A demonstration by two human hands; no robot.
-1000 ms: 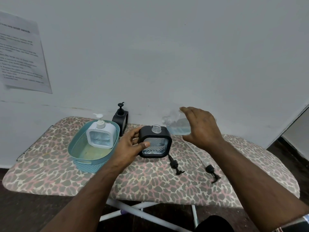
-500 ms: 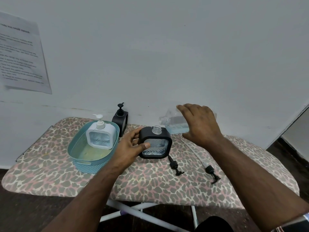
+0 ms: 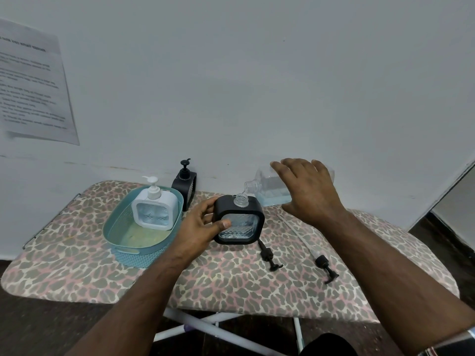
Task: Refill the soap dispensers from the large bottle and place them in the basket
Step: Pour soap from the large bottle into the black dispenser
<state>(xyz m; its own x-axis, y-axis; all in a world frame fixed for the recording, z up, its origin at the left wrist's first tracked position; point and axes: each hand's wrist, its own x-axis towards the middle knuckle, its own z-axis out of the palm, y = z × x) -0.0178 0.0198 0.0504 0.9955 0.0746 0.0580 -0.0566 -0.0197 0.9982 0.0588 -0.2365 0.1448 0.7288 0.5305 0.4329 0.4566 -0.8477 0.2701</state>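
My left hand [image 3: 203, 224] grips the left side of a black square dispenser [image 3: 240, 222] that stands open-necked on the board. My right hand [image 3: 307, 191] holds the large clear bottle [image 3: 264, 187], tipped on its side with its mouth just above the dispenser's neck; pale blue liquid lies in the bottle. A white dispenser [image 3: 155, 210] with its pump on stands in the teal basket [image 3: 120, 240]. Another black dispenser [image 3: 185, 185] with a pump stands behind the basket.
Two loose black pumps [image 3: 268, 256] [image 3: 325, 265] with tubes lie on the leopard-print ironing board [image 3: 231, 286] to the right of the open dispenser. The wall is close behind; a printed sheet [image 3: 30, 83] hangs at the left.
My right hand has lifted and tipped the large bottle leftward, bringing its mouth over the dispenser's neck. My left hand and the dispenser have stayed in place.
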